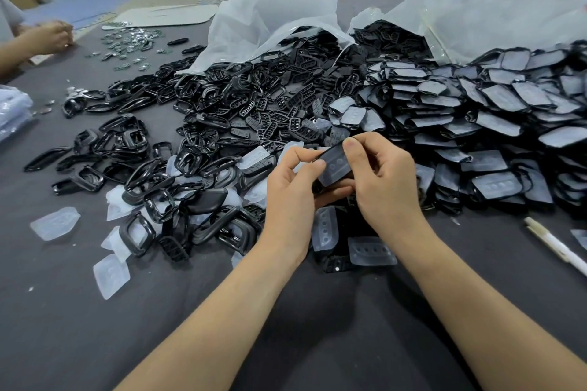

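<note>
Both my hands hold one small part above the dark table: a black key-fob shell with a translucent rubber button pad on it. My left hand pinches its left end between thumb and fingers. My right hand grips its right side, thumb pressing on the top edge. Under my hands lie two loose translucent pads and a black shell piece.
A heap of black frames and shells spreads left and centre, spilling from white plastic bags. Stacked assembled pieces fill the right. A white pen lies at right. Another person's hand works at far left near shiny metal bits.
</note>
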The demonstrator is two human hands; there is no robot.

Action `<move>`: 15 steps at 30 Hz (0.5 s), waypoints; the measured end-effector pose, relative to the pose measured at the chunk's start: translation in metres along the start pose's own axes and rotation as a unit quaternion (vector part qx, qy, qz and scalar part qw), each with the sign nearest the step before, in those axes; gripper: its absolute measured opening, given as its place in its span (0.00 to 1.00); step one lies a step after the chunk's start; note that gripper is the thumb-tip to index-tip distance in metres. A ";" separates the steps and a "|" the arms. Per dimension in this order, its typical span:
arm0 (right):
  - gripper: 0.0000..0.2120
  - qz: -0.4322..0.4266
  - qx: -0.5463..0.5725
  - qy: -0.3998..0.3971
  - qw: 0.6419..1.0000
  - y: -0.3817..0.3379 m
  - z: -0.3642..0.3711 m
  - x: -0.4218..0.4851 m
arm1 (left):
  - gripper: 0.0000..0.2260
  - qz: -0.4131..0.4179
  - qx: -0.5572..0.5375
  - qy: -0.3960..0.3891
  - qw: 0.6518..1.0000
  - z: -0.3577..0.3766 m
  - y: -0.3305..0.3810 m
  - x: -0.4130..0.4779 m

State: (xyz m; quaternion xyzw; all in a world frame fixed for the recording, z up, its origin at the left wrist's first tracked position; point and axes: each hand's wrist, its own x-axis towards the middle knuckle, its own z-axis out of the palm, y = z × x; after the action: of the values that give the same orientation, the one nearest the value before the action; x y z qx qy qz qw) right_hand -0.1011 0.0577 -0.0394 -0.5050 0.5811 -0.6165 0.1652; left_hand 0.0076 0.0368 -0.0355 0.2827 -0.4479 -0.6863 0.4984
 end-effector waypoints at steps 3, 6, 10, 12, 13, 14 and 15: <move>0.09 0.007 0.013 -0.014 1.000 -0.002 -0.001 -0.001 | 0.12 0.009 0.016 -0.002 1.000 -0.001 0.000 0.000; 0.07 0.051 0.080 -0.050 0.994 -0.006 -0.002 -0.001 | 0.12 0.022 0.043 0.000 0.999 -0.001 0.002 0.000; 0.06 0.088 0.140 -0.072 0.984 -0.010 -0.002 0.000 | 0.09 0.031 0.082 -0.006 0.996 0.002 0.004 -0.003; 0.09 0.106 0.168 -0.073 0.977 -0.010 -0.002 0.000 | 0.09 0.031 0.096 -0.001 0.995 0.004 0.003 -0.004; 0.10 0.120 0.184 -0.077 0.973 -0.009 -0.002 0.000 | 0.09 0.033 0.104 0.004 0.994 0.004 0.003 -0.004; 0.10 0.136 0.200 -0.082 0.967 -0.009 -0.001 0.001 | 0.09 0.037 0.114 0.009 0.993 0.005 0.002 -0.005; 0.11 0.152 0.212 -0.087 0.961 -0.009 -0.001 0.001 | 0.09 0.042 0.125 0.014 0.991 0.005 0.001 -0.005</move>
State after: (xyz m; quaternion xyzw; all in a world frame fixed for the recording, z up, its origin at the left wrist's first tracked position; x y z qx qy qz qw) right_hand -0.0994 0.0599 -0.0312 -0.4155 0.4901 -0.6469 0.4107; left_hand 0.0057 0.0432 -0.0327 0.3327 -0.5346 -0.5997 0.4938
